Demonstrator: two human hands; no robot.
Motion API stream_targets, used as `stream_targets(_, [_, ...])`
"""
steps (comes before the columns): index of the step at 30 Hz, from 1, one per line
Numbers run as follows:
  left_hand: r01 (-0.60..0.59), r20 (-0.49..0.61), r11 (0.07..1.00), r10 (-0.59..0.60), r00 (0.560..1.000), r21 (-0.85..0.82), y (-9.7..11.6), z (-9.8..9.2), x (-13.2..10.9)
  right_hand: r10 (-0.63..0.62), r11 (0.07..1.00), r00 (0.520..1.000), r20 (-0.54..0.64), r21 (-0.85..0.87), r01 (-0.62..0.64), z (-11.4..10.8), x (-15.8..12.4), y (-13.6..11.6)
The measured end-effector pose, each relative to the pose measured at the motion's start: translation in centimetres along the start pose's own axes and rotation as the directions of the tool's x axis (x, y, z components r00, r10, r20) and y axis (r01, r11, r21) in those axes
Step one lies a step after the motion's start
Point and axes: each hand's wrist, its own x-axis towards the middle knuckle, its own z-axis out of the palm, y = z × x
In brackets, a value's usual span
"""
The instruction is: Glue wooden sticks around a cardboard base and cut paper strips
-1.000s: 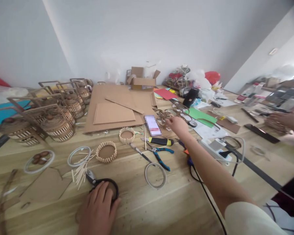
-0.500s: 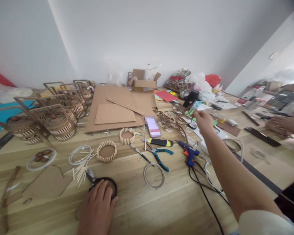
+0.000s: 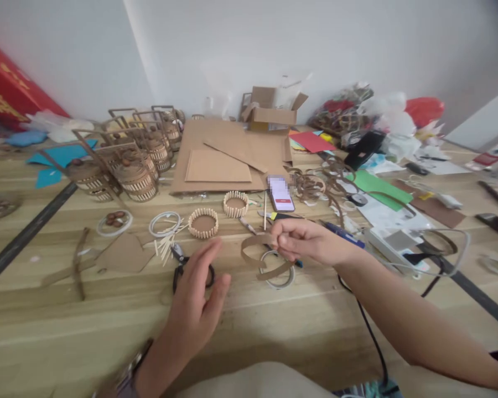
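Strip of brown material (image 3: 255,240) hangs in a curl, in the head view, from the right hand (image 3: 313,240), pinched between thumb and fingers over a pale ring (image 3: 281,286) on the counter (image 3: 255,326). The left hand (image 3: 196,298) is wide, thumb apart from fingers, partly covering black-handled scissors (image 3: 181,258). Beyond lies a phone (image 3: 284,194).

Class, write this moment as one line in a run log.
right hand: holds curled brown strip | left hand: open, nothing held, near black-handled scissors | phone: lying beyond right hand
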Motion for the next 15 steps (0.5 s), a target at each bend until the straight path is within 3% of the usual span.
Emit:
stream_targets(2, [0.124, 0.087, 0.976, -0.109, 0.99, -0.181, 0.7, -0.1, 1.0, 0.021, 0.999, 0.997, 0.068, 0.031, -0.024, 1.3, 0.8, 0.2])
stream_targets(4, [0.304, 0.264, 0.908, -0.23, 0.937, -0.288, 0.8, -0.2, 1.7, 0.057, 0.998, 0.997, 0.056, 0.015, -0.058, 1.8, 1.0, 0.4])
stream_targets(7, [0.462, 0.397, 0.851, -0.345, 0.851, -0.25, 0.2, -0.7, 1.7, 0.139, 0.988, 0.99, -0.034, -0.069, -0.141, 1.6, -0.1, 0.8])
stream_targets(9, [0.436, 0.391, 0.885, -0.348, 0.852, -0.163, -0.4, -1.1, 1.1, 0.24, 0.955, 0.968, -0.069, -0.164, -0.248, 1.4, -1.5, 1.6])
stream_targets(12, [0.299, 0.449, 0.954, -0.262, 0.854, -0.013, -1.6, -1.1, -0.8, 0.398, 0.844, 0.915, -0.068, -0.363, -0.394, 1.5, -4.0, 3.6])
stream_targets(15, [0.118, 0.538, 0.98, -0.186, 0.822, 0.158, -2.7, -0.1, -3.1, 0.437, 0.703, 0.892, -0.113, -0.576, -0.417, 2.0, -5.9, 6.0])
